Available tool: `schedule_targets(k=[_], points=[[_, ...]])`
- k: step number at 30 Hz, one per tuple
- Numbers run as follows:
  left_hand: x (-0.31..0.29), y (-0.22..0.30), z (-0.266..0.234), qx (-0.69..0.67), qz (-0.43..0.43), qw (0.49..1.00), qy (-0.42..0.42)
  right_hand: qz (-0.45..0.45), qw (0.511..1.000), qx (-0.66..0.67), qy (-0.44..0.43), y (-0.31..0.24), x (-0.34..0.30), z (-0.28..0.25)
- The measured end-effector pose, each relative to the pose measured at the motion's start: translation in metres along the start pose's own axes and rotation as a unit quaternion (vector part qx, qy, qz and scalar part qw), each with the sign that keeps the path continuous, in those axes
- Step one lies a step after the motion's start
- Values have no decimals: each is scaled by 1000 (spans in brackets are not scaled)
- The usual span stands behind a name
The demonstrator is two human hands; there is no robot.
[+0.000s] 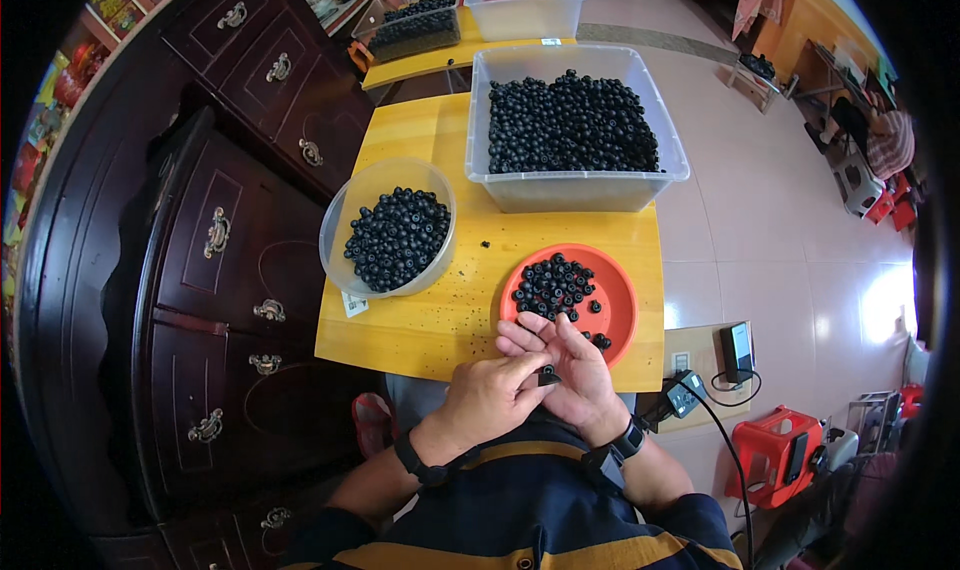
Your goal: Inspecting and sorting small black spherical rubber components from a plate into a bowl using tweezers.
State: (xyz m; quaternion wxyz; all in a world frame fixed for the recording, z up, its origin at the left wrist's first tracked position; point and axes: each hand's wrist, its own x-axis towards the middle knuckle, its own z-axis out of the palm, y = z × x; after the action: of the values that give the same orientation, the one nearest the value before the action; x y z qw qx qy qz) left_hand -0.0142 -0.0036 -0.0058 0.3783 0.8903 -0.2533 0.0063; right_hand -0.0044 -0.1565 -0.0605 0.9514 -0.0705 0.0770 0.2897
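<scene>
My left hand is closed in a pinch at the tips of thumb and forefinger. Between them shows a small round black part, with a dark flat piece at the thumb tip that I cannot make out. Directly beside it my right hand lies palm up, its fingers stretched out over the near rim of a red round dish. In that dish sit loose black ring-shaped parts, each with a hole. Some of them are partly hidden behind my right fingers.
A round clear tub of black parts stands left on the yellow table. Behind the dish is a large clear bin of them. Dark drawers flank the left. Cabled devices and a red stool stand right.
</scene>
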Motion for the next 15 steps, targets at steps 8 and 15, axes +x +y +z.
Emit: schedule_targets(k=[8,15], points=[[4,-8,9,-10,-36,998,50,-17,1000,-26,-6,1,-8,0],[10,-7,0,1,-28,997,78,-2,992,-120,41,-3,-15,-5]])
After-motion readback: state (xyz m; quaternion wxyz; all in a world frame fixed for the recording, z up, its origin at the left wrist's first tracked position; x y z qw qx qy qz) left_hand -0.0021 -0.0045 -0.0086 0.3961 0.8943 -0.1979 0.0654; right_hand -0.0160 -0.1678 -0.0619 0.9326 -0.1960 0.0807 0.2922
